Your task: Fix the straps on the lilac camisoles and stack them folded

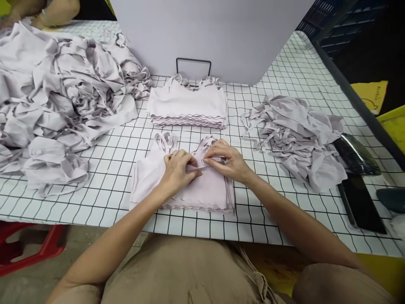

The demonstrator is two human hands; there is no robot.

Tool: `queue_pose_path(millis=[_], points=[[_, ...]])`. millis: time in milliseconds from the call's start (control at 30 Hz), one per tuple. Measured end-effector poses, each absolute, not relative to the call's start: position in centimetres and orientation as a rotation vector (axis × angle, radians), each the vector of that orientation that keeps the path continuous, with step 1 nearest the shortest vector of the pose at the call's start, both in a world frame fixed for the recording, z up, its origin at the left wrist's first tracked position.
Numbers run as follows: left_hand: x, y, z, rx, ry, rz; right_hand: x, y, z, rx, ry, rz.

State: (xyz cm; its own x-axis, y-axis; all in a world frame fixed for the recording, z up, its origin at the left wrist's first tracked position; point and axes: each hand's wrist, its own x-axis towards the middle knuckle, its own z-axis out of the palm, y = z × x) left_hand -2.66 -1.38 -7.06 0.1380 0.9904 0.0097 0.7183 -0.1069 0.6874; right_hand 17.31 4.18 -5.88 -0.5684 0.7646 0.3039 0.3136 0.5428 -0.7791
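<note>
Pale lilac strappy tops lie in a flat stack (202, 192) on the table in front of me, wavy hems towards me. My left hand (180, 169) rests on the stack, its fingers closed in a pinch on the neckline of the uppermost top. Close beside it, my right hand (229, 160) pinches the same neckline edge near a strap between thumb and finger. The exact bit of cloth between the fingertips is partly hidden. Behind my hands stands a second neat stack of tops (190, 103), its straps bunched at the far side.
A large heap of tops (63, 84) covers the left, a smaller heap (297, 131) the right. A clear-wrapped package (357, 154) and a black phone (362, 202) lie far right. A white board (209, 38) stands behind. Another person's arm (57, 12) shows top left; a red stool (47, 247) below.
</note>
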Motion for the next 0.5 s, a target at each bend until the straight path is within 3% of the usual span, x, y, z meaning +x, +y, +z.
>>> queue_pose_path(millis=[500], points=[[-2.6, -1.9, -7.6, 1.942, 1.605, 0.801, 16.8, 4.0, -7.3, -0.745, -2.201, 0.841]])
